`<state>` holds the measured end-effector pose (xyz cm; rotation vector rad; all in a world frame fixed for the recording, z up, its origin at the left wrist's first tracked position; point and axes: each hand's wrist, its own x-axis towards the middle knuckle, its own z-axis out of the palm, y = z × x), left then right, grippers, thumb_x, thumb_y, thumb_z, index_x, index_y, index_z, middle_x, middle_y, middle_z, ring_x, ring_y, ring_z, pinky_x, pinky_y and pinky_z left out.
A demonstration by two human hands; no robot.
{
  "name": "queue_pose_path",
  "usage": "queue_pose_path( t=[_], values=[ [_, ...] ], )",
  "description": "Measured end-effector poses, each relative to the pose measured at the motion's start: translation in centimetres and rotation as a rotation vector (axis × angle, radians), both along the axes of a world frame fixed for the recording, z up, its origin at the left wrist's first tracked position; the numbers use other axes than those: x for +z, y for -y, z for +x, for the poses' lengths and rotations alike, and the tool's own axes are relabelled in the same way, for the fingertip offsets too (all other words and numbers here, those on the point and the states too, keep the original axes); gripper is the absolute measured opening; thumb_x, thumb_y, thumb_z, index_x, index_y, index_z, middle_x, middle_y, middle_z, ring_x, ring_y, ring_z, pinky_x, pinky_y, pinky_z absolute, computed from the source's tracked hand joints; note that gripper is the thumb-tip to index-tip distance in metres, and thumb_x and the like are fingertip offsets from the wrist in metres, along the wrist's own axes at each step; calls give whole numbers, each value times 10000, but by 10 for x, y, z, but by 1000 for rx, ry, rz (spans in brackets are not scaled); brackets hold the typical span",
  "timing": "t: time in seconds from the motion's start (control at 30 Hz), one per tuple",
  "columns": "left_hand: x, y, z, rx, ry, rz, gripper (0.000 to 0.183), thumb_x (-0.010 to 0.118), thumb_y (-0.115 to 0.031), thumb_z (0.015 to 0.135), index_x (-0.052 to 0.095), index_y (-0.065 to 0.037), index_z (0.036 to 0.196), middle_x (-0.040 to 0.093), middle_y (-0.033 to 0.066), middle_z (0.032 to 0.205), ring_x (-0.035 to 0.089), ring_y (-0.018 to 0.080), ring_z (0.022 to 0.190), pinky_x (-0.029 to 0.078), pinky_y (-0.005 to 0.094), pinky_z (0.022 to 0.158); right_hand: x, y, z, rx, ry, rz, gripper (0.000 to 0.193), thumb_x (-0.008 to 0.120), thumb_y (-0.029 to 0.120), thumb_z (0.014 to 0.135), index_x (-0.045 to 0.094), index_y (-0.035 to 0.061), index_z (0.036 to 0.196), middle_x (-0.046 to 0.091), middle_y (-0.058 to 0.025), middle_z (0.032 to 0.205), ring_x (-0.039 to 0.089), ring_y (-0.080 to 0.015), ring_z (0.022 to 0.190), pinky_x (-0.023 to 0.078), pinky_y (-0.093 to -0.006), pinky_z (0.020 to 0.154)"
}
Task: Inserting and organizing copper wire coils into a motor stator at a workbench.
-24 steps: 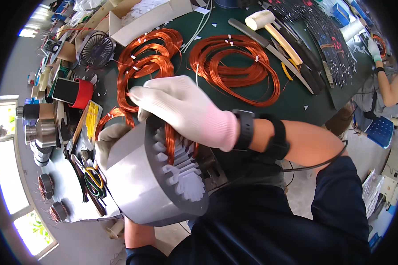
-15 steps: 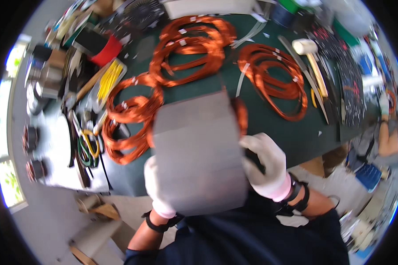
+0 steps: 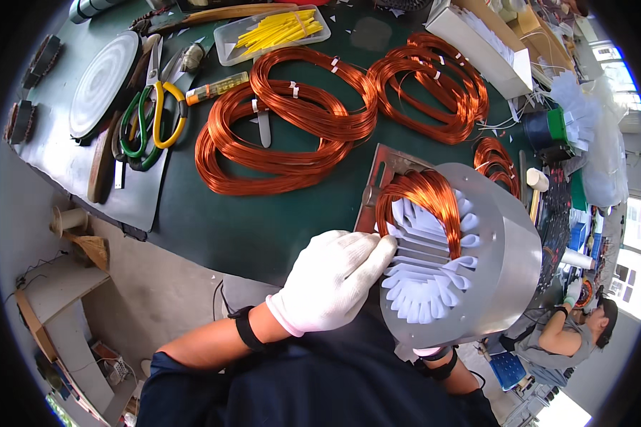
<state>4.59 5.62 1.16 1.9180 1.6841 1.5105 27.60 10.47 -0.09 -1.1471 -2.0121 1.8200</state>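
Note:
A grey metal motor stator [image 3: 509,242] stands tilted at the near right, its slotted opening facing left and lined with white looped slot papers [image 3: 417,295]. A bundle of copper wire [image 3: 441,199] arches out of the upper part of that opening. My left hand [image 3: 335,277], in a white glove, is at the stator's left rim. Its fingers are bent together, fingertips touching near the slot papers and below the copper; anything pinched there is hidden. My right hand is behind the stator; only its glove cuff and banded wrist show, under the stator's lower edge.
Copper coils [image 3: 224,160] lie across the green table [image 3: 192,220]. Behind the stator is a rusty metal frame [image 3: 370,192]. Cutting tools [image 3: 153,117], a tray of yellow strips [image 3: 224,50] and a box of white papers [image 3: 516,78] lie around. A co-worker [image 3: 566,331] sits far right.
The stator has turned from showing its plain grey side to showing its slotted end, and sits farther right in view. My left hand has shifted to its opening; my right has gone behind it.

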Motion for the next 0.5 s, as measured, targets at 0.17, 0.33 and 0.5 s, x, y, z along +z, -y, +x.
queue_pose_path(
  t=[0.17, 0.33, 0.5],
  values=[
    [0, 2, 2, 23, -83, -9, 508, 669, -73, 765, 629, 84, 1247, 687, 168, 1027, 696, 308, 905, 552, 402, 764, 16, 2, 1, 36, -33, 100, 255, 520, 235, 1074, 565, 88, 1277, 617, -34, 1164, 598, -207, 1060, 503, -372, 926],
    [1, 5, 1, 0, -85, -78, 561, 694, 42, 665, 646, 99, 1221, 693, 197, 1043, 695, 354, 936, 549, 447, 852, 24, -1, -37, 58, -113, 215, 240, 487, 226, 1087, 549, 83, 1269, 598, -28, 1150, 586, -188, 1055, 504, -340, 917],
    [12, -1, 1, -21, -100, -48, 512, 653, 46, 745, 596, 86, 1252, 681, 181, 1033, 689, 358, 911, 531, 441, 791, -5, -15, -18, -31, -59, 316, 278, 565, 139, 1034, 551, 29, 1290, 640, -49, 1239, 608, -196, 1161, 518, -340, 952]
  ],
)
